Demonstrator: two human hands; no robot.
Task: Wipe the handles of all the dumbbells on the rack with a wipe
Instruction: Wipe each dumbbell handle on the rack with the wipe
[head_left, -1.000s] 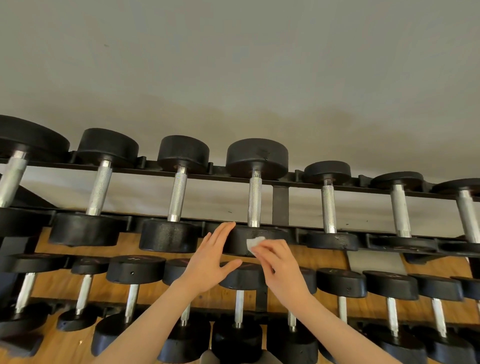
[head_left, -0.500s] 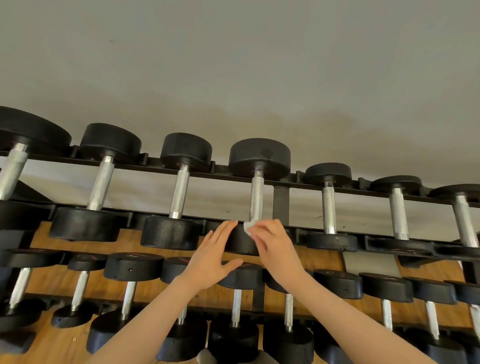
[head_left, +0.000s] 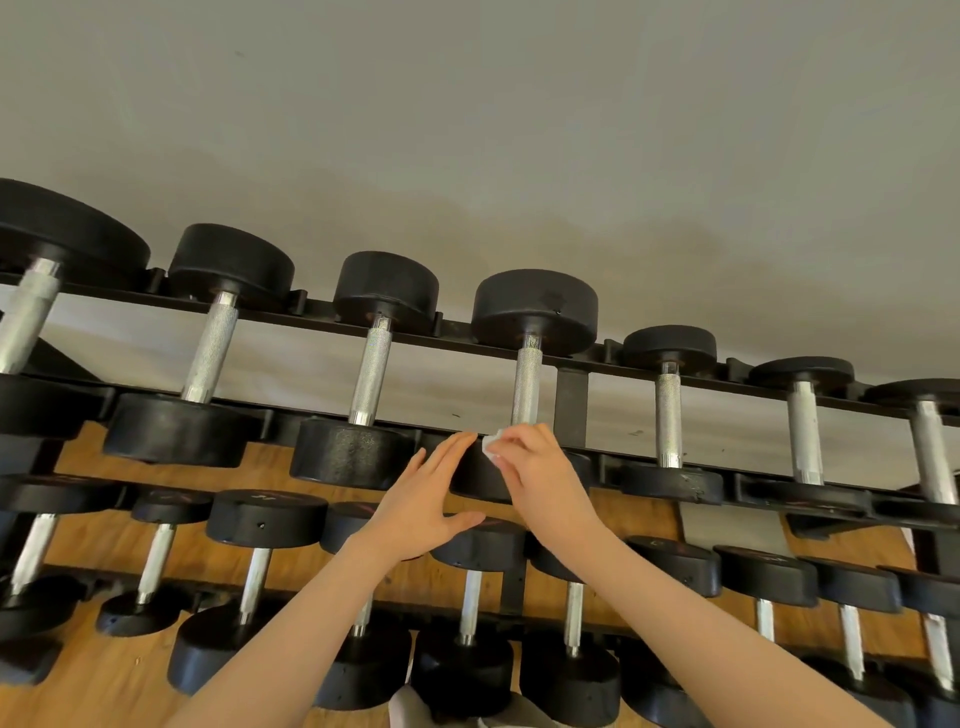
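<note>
On the upper tier of the black rack (head_left: 571, 400), the right hand (head_left: 540, 478) pinches a small white wipe (head_left: 491, 441) in curled fingers at the near end of a dumbbell's knurled steel handle (head_left: 525, 384), just over its near weight head. Just left of it, the left hand (head_left: 423, 504) lies flat against that head, fingers straight, thumb spread, gripping nothing. More dumbbells fill the lower tier above a wooden floor (head_left: 104, 686).

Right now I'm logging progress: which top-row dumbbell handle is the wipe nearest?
The fourth handle from the left. The right hand pinches the wipe at its lower end, while the left hand rests flat on that dumbbell's near head.
</note>
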